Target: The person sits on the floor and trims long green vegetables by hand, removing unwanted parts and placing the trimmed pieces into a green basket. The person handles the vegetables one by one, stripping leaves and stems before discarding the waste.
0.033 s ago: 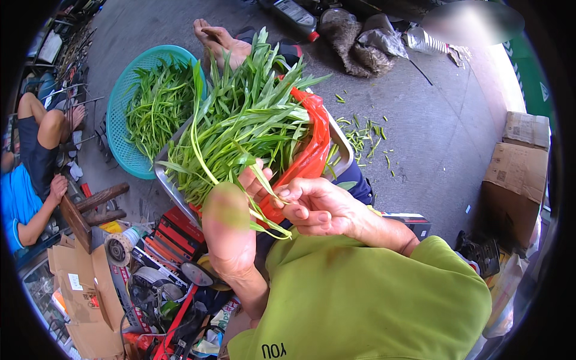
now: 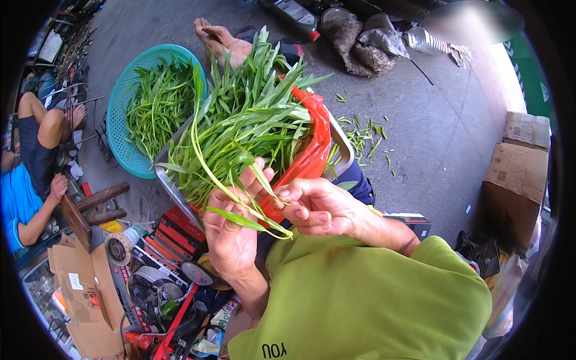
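You are in what looks like a cluttered workshop or storeroom, with a hard grey floor (image 2: 435,144) stretching from twelve to three o'clock. The working clutter shows most at eight o'clock, where red and orange cases (image 2: 180,230), a pale spool (image 2: 118,249), a tangle of dark gear (image 2: 157,293) and an opened cardboard carton (image 2: 75,282) crowd together, and at nine o'clock a rough wooden piece (image 2: 76,221) stands near a person in blue (image 2: 23,193). Stored goods show too: brown boxes (image 2: 516,171) at three o'clock, a dark red-capped jug (image 2: 293,14) at twelve.
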The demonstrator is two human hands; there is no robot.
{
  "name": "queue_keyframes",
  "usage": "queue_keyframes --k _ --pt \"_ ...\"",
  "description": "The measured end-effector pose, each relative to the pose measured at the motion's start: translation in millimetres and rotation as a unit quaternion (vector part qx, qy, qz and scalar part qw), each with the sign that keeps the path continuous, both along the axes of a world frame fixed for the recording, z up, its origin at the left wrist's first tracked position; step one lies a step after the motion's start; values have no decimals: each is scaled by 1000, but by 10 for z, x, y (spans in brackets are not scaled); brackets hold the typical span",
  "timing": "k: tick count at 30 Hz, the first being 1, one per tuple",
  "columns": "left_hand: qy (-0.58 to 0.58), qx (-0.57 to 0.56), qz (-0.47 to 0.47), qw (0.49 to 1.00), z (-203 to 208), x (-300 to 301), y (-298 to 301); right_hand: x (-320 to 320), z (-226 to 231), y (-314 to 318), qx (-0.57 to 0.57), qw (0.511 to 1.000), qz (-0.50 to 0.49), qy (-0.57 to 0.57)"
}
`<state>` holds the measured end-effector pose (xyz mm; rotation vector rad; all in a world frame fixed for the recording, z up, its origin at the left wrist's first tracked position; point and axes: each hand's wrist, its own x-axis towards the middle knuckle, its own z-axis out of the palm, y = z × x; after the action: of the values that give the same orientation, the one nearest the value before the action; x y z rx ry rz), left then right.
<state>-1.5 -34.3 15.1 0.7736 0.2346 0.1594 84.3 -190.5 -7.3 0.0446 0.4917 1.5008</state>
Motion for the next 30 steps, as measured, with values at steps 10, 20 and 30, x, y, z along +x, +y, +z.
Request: queue_keyframes --k 10,20,30 --pt "55 -24 127 990 -62 -3 113 152 -17 -532 -417 795 -170 -407" --pt "117 100 158 975 -79 77 -24 262 -326 -1128 -628 261 64 -730" --pt "126 100 187 969 -35 106 -104 88 201 28 -228 787 -27 -573"
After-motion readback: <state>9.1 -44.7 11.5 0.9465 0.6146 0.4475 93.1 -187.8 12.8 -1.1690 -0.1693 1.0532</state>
